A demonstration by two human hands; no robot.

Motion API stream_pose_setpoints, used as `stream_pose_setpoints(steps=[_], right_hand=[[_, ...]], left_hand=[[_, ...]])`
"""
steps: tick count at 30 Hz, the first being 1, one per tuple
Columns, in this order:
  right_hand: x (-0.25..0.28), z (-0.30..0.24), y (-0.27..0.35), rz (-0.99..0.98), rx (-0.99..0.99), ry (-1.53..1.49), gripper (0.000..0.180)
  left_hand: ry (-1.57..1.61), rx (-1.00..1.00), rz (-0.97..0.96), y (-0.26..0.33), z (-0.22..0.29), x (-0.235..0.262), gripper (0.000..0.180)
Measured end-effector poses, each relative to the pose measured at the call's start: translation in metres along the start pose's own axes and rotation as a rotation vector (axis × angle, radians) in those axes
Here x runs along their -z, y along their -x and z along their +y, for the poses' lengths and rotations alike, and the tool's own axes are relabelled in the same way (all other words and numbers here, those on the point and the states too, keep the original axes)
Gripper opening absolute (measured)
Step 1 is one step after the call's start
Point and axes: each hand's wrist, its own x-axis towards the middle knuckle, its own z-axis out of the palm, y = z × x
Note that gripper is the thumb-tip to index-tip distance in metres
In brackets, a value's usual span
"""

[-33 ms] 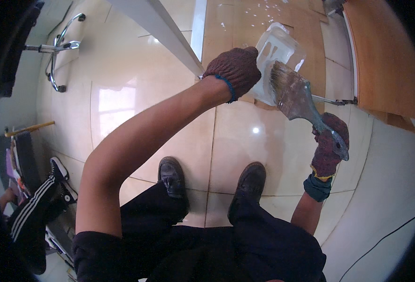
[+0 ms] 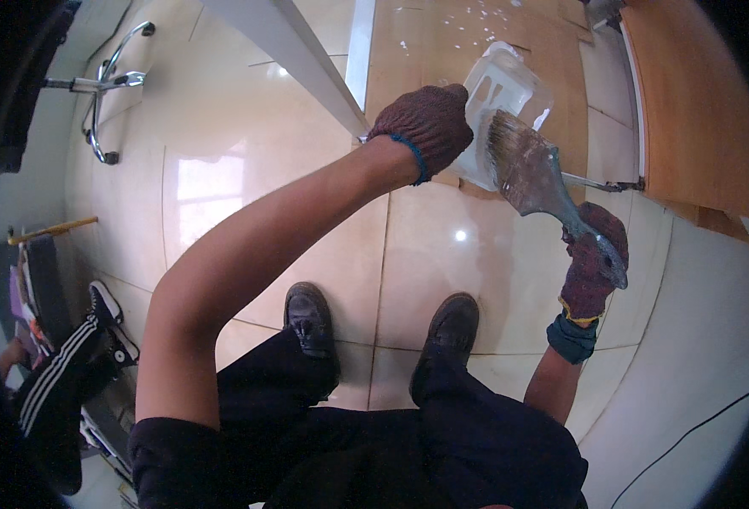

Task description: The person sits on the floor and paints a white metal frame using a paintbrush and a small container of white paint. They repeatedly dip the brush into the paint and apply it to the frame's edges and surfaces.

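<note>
My left hand [image 2: 425, 123], in a dark red knit glove, is raised and grips a clear plastic container [image 2: 503, 89] smeared with white paint. My right hand [image 2: 593, 263], also gloved, holds the metal-coloured handle of a wide paintbrush [image 2: 527, 170]. The brush's pale bristles point up and rest against the container's lower right side. Both hands are held above the floor, in front of my two dark shoes [image 2: 307, 318].
Glossy beige floor tiles [image 2: 222, 170] lie below. A brown cardboard sheet [image 2: 442, 42] spattered with white lies ahead, a wooden panel [image 2: 697, 102] at the upper right. A white board edge [image 2: 281, 42], a chrome chair base [image 2: 103, 93], another person's striped leg [image 2: 61, 373] and a black cable [image 2: 688, 433] are around.
</note>
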Motion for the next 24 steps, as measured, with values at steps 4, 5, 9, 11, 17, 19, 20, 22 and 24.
stream_pose_setpoints(steps=[4,5,9,11,17,19,20,22,24], right_hand=[[0.001,0.006,0.000,-0.047,-0.003,0.057,0.038],[0.001,0.007,0.000,-0.049,-0.002,0.038,0.038],[0.000,0.009,0.000,-0.032,-0.002,0.005,0.037],[-0.003,0.007,0.000,-0.030,-0.008,0.003,0.036],[-0.004,0.010,-0.001,-0.018,-0.001,-0.045,0.040],[-0.006,0.011,-0.001,0.021,-0.049,-0.026,0.048],[-0.004,0.012,-0.001,0.004,-0.053,-0.037,0.044],[0.000,0.017,-0.001,-0.034,-0.062,-0.072,0.035],[-0.002,0.020,0.000,-0.003,-0.037,-0.057,0.036]], left_hand=[[0.001,-0.038,0.048,0.002,-0.001,0.002,0.027],[0.006,-0.035,0.049,0.002,-0.001,0.002,0.027],[0.012,-0.047,0.049,-0.001,0.000,0.002,0.026],[0.009,-0.033,0.043,-0.001,0.001,0.003,0.026],[0.016,-0.005,0.015,-0.001,0.007,0.005,0.025],[0.010,0.024,-0.013,-0.002,0.009,0.007,0.025],[0.010,0.000,0.015,-0.003,0.007,0.004,0.025],[0.001,-0.041,0.072,-0.001,0.002,-0.001,0.024],[0.011,-0.023,0.076,-0.002,0.001,-0.005,0.024]])
